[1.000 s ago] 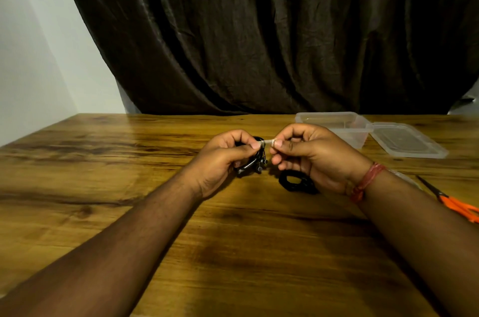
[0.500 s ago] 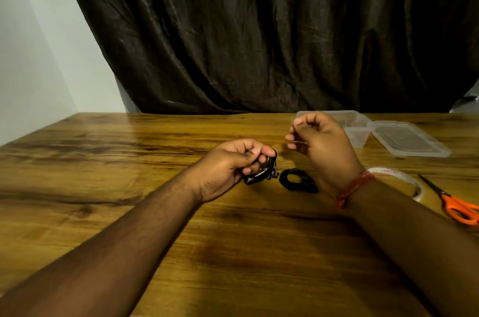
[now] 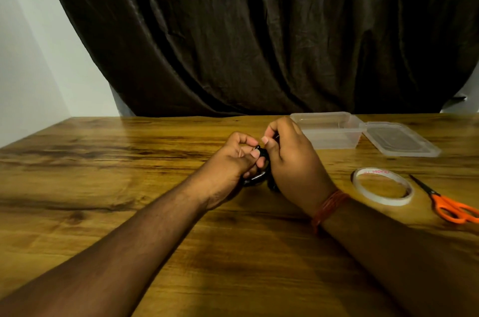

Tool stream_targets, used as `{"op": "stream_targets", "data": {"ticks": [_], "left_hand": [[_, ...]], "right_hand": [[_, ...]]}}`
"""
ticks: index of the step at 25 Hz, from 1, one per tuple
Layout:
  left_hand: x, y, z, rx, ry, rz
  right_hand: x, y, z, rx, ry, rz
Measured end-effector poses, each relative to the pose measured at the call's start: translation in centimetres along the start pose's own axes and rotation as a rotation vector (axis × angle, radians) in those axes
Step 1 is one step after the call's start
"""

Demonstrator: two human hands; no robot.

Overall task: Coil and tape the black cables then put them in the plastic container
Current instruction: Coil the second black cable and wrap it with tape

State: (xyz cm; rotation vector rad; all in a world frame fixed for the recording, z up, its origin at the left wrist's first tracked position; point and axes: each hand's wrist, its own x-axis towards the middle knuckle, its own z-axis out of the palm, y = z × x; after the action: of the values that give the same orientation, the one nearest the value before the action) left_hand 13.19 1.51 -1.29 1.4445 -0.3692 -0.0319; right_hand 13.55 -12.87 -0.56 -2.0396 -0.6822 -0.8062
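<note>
Cable, black and wound into a small coil (image 3: 255, 178), sits between our two hands just above the wooden tabletop (image 3: 129, 187), near its middle. Our left hand (image 3: 230, 165) has its grip wrapped around the coil, thumb and curled fingers pinching its upper part while the lower loop shows beneath the palm. Our right hand (image 3: 293, 161) is pressed up against the same coil from the other side, fingers bent over it and thumb tip meeting the left thumb; most of the bundle is hidden behind this hand, so we cannot tell whether a strip of tape lies under the fingers. A red thread band (image 3: 328, 209) circles the right wrist. Beyond the right hand stands the clear rectangular plastic container (image 3: 329, 132), open, with its clear flat lid (image 3: 399, 139) lying just beside it on the right. Nearer to us, right of the right wrist, lies a roll of transparent tape (image 3: 382, 186), flat on the tabletop, and beside it orange-handled scissors (image 3: 448, 204). A dark brown curtain (image 3: 259, 31) hangs behind.
</note>
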Motion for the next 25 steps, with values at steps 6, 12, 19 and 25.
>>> {"op": "stream_targets", "data": {"ticks": [6,12,19,25], "left_hand": [[0.0,0.4,0.3,-0.093,0.069,0.035],[-0.3,1.0,0.2,-0.26,0.01,0.014],[-0.3,1.0,-0.2,-0.349,-0.039,0.038],[0.0,0.5,-0.1,-0.223,-0.019,0.071]], "right_hand": [[0.4,0.1,-0.1,-0.079,-0.087,-0.116],[0.6,-0.1,-0.3,-0.068,-0.033,-0.109],[0.6,0.3,-0.4,0.011,-0.001,-0.021],[0.5,0.7,-0.1,0.05,-0.007,0.051]]}}
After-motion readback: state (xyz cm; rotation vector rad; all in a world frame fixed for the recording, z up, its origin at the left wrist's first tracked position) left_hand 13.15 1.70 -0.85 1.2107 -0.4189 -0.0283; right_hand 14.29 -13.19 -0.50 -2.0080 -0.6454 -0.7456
